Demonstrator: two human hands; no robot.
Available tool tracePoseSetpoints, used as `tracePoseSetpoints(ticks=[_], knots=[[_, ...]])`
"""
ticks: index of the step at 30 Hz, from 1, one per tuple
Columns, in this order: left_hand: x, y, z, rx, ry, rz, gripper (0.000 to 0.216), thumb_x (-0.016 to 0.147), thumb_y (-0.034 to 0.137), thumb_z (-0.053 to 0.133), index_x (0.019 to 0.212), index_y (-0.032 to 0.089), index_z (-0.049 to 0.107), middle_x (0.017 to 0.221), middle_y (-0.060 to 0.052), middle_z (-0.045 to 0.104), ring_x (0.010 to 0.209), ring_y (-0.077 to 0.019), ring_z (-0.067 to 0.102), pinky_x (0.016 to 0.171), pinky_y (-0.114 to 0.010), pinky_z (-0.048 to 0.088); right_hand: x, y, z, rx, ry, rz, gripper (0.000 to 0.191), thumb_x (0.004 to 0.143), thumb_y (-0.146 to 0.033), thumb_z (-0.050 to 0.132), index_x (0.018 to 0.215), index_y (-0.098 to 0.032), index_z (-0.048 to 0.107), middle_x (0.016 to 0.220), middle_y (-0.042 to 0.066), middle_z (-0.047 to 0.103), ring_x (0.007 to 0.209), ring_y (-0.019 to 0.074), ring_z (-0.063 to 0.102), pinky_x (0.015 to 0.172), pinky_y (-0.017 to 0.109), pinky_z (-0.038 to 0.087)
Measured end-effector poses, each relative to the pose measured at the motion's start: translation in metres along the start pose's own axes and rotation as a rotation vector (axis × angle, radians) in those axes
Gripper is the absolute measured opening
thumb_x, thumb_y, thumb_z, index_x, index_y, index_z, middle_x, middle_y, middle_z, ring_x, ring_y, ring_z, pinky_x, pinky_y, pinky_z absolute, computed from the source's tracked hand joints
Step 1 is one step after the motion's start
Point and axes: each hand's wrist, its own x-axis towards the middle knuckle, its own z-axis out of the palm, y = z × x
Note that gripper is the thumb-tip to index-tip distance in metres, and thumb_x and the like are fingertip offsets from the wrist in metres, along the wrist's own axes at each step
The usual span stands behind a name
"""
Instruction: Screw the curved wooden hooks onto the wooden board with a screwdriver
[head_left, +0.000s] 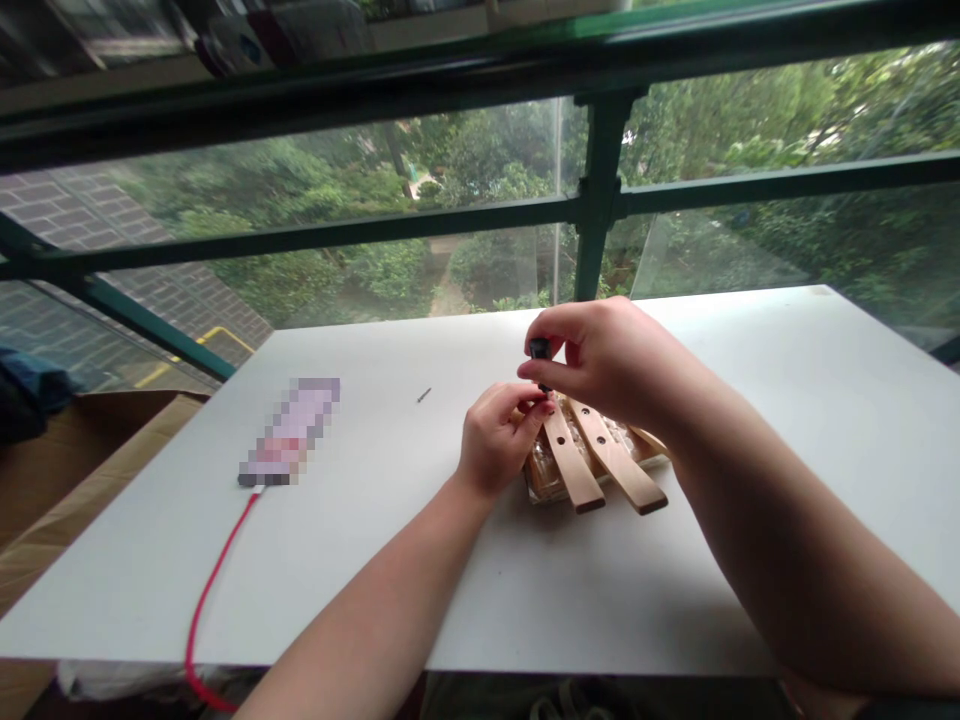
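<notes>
Pinched between the fingers and thumb of my right hand (589,345) is a small black screwdriver (539,350), held upright with its tip pointing down. My left hand (499,430) is closed at the far end of a wooden strip (574,462), right beside the screwdriver's tip; whatever its fingertips pinch is hidden. A second wooden strip (615,455) lies to the right of the first. Both strips have dark round holes or screws in them. They rest across a shallow base (541,482) with shiny clear wrapping, partly covered by my hands.
A small screw-like metal piece (424,395) lies on the white table (390,540). At the left is a blurred-out phone (292,432) with a red cable (214,580) running off the front edge. A cardboard box (112,450) stands left of the table; a green railing (596,190) borders the back.
</notes>
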Motion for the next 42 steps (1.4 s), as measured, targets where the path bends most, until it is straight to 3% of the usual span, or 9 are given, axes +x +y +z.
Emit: tracePoseSetpoints(ticks=[4,9,14,22,28,38,42], knots=[[0.003,0.001,-0.003,0.020,-0.027,0.025,0.008,0.087,0.026,0.064,0.088,0.019,0.067,0.076,0.000,0.065,0.071,-0.0124,0.058,0.067,-0.025,0.046,-0.002,-0.001,0.000,0.012,-0.030,-0.022,0.020,0.081,-0.039,0.062,0.090,-0.022,0.068,0.075,-0.001,0.066,0.059,0.0092,0.049,0.056,0.025,0.032],[0.004,0.003,-0.004,0.021,-0.057,0.047,0.009,0.088,0.024,0.061,0.094,0.020,0.067,0.082,-0.002,0.066,0.075,-0.0132,0.058,0.069,-0.025,0.046,-0.007,-0.002,-0.011,0.113,-0.163,-0.097,0.036,0.083,-0.023,0.054,0.118,-0.023,0.061,0.090,0.001,0.069,0.072,0.0112,0.056,0.064,0.023,0.038],[0.001,0.001,-0.002,0.002,-0.065,0.037,0.011,0.089,0.026,0.060,0.096,0.020,0.066,0.084,-0.002,0.067,0.075,-0.0133,0.059,0.070,-0.026,0.048,-0.009,-0.003,-0.022,0.051,-0.199,-0.135,0.034,0.081,-0.013,0.050,0.107,-0.024,0.068,0.087,-0.002,0.069,0.069,0.0087,0.055,0.064,0.022,0.038],[-0.001,0.004,-0.006,0.008,-0.097,0.060,0.012,0.089,0.020,0.056,0.096,0.020,0.066,0.091,-0.004,0.068,0.080,-0.0150,0.060,0.073,-0.028,0.049,-0.009,-0.009,-0.019,-0.036,-0.122,-0.033,0.014,0.082,-0.029,0.060,0.091,-0.025,0.070,0.069,-0.003,0.064,0.057,0.0087,0.051,0.056,0.023,0.033],[-0.002,0.007,-0.006,0.067,-0.019,0.059,0.014,0.082,0.020,0.061,0.096,0.019,0.065,0.084,-0.003,0.067,0.075,-0.0153,0.058,0.072,-0.030,0.049,-0.007,-0.010,-0.014,-0.064,-0.079,0.034,0.009,0.079,-0.032,0.063,0.080,-0.023,0.062,0.062,-0.004,0.059,0.050,0.0078,0.043,0.051,0.024,0.027],[0.000,0.004,-0.003,0.058,-0.010,0.057,0.011,0.085,0.029,0.067,0.091,0.020,0.066,0.077,-0.001,0.066,0.068,-0.0125,0.056,0.066,-0.026,0.046,-0.008,-0.009,-0.009,-0.085,-0.046,0.046,0.012,0.079,-0.033,0.063,0.084,-0.023,0.059,0.066,-0.003,0.061,0.054,0.0094,0.047,0.053,0.024,0.028],[0.000,0.004,-0.003,0.063,-0.005,0.040,0.007,0.086,0.026,0.064,0.088,0.020,0.067,0.075,-0.001,0.064,0.070,-0.0135,0.057,0.066,-0.026,0.046,-0.012,-0.008,-0.012,-0.075,-0.126,-0.055,0.031,0.083,-0.028,0.059,0.114,-0.022,0.060,0.093,0.003,0.070,0.070,0.0136,0.058,0.063,0.026,0.038]])
